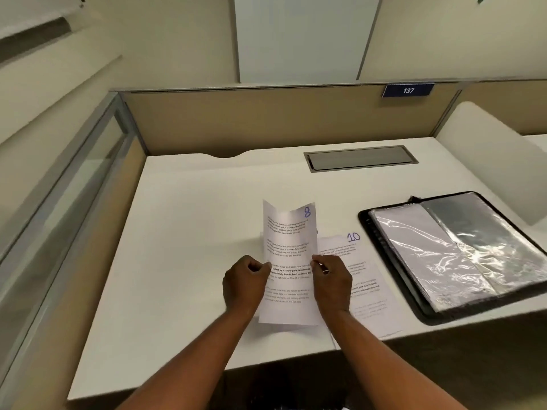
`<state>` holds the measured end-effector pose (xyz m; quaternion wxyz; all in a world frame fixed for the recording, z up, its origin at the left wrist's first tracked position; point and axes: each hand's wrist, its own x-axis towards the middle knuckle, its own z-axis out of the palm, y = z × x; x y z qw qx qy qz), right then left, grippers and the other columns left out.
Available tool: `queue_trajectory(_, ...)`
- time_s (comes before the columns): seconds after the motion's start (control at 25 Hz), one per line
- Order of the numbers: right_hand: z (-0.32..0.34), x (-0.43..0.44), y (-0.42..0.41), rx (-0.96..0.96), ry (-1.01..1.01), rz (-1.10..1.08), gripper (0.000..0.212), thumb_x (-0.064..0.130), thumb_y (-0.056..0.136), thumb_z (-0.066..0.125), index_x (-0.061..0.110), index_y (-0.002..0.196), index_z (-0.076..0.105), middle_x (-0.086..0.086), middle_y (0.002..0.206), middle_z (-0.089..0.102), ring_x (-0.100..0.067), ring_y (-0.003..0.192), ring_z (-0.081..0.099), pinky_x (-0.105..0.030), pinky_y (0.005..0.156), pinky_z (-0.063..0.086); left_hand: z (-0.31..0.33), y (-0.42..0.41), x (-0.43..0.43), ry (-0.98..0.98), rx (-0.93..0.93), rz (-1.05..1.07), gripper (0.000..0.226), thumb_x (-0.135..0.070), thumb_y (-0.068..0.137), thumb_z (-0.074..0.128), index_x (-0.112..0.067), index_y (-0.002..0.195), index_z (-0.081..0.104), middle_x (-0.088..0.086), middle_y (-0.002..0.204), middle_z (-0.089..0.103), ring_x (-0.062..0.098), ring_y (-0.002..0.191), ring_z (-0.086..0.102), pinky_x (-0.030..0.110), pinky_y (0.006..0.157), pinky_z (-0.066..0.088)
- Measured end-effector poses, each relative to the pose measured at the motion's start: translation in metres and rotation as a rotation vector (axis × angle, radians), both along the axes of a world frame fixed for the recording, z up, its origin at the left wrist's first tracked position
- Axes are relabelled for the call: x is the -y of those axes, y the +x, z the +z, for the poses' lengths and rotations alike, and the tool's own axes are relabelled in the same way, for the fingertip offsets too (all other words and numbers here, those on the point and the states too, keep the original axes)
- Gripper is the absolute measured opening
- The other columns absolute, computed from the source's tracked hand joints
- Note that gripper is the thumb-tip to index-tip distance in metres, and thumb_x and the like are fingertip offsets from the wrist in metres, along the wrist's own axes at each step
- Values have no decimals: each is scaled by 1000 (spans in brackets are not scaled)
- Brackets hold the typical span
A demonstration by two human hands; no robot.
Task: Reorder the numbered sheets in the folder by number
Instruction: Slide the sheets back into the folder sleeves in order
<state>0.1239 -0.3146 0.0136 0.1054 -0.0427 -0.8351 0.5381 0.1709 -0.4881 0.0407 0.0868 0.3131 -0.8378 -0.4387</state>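
Note:
A printed sheet marked 8 (288,247) is held up above the white desk (183,232), bowed inward along its length. My left hand (244,281) pinches its left edge and my right hand (331,279) pinches its right edge. More paper edges show behind and under this sheet; I cannot tell how many. A sheet marked 10 (367,279) lies flat on the desk just to the right. Further right lies the open black folder (384,255) with shiny clear plastic sleeves (444,255).
A metal cable hatch (359,158) is set into the desk at the back. A tan partition (266,119) with a blue plate reading 137 (408,90) closes the back; a glass panel (74,179) borders the left side.

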Motion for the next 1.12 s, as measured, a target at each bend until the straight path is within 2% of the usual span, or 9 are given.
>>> queue_trajectory(0.12, 3, -27, -1, 1, 81, 22, 14, 7, 93, 70, 13, 104, 75, 6, 100, 69, -12, 92, 66, -27, 87, 55, 5, -8, -40, -71, -15, -69, 30, -45, 83, 72, -24, 68, 58, -13, 66, 64, 5, 65, 59, 28, 65, 48)
queue_trajectory(0.28, 13, -65, -1, 11, 186, 81, 15, 18, 98, 65, 17, 111, 73, 7, 106, 67, -13, 99, 64, -36, 88, 56, 9, -19, -94, -228, -29, -159, 30, -46, 84, 69, -25, 68, 57, -13, 65, 61, 9, 64, 58, 31, 76, 46)
queue_trajectory(0.4, 24, -103, -2, -7, 244, 102, 18, 26, 98, 64, 19, 111, 74, 7, 107, 69, -11, 97, 64, -36, 85, 57, 12, -24, -142, -333, -54, -200, 28, -49, 84, 71, -28, 70, 59, -13, 66, 63, 9, 63, 55, 33, 76, 48)
queue_trajectory(0.56, 39, -154, -7, 24, 261, 125, 25, 42, 96, 63, 25, 106, 79, 11, 106, 71, -5, 95, 64, -35, 85, 56, 15, -26, -206, -451, -70, -246, 27, -53, 87, 69, -26, 81, 73, -11, 74, 71, 9, 68, 61, 33, 76, 49)
queue_trajectory(0.64, 43, -177, -8, 66, 285, 133, 35, 55, 94, 61, 28, 107, 78, 14, 109, 71, -5, 99, 65, -36, 89, 56, 15, -26, -237, -515, -77, -284, 29, -53, 90, 65, -26, 83, 75, -11, 75, 72, 8, 69, 64, 30, 77, 45)
queue_trajectory(0.72, 44, -201, -8, 118, 305, 129, 36, 60, 91, 61, 31, 106, 76, 14, 112, 71, -7, 100, 67, -36, 90, 57, 15, -26, -268, -552, -87, -303, 25, -48, 93, 63, -27, 87, 75, -11, 78, 73, 9, 71, 64, 27, 77, 39)
queue_trajectory(0.88, 46, -249, -11, 172, 367, 98, 22, 48, 91, 60, 32, 84, 73, 14, 91, 74, -5, 78, 69, -39, 82, 60, 10, -28, -319, -556, -79, -323, 23, -48, 92, 63, -28, 89, 74, -11, 83, 73, 8, 76, 63, 26, 79, 38)
queue_trajectory(1.0, 48, -285, -11, 216, 370, 74, 24, 43, 93, 60, 29, 79, 74, 14, 79, 71, -5, 71, 66, -39, 78, 59, 8, -28, -354, -537, -95, -354, 24, -49, 92, 63, -28, 87, 73, -11, 82, 72, 7, 74, 59, 25, 80, 29)
queue_trajectory(1.12, 51, -322, -10, 249, 335, 63, 31, 49, 94, 62, 29, 75, 76, 16, 69, 70, -1, 64, 66, -30, 68, 60, 7, -30, -392, -477, -150, -378, 20, -45, 93, 64, -28, 87, 72, -12, 81, 71, 6, 72, 54, 25, 83, 34)
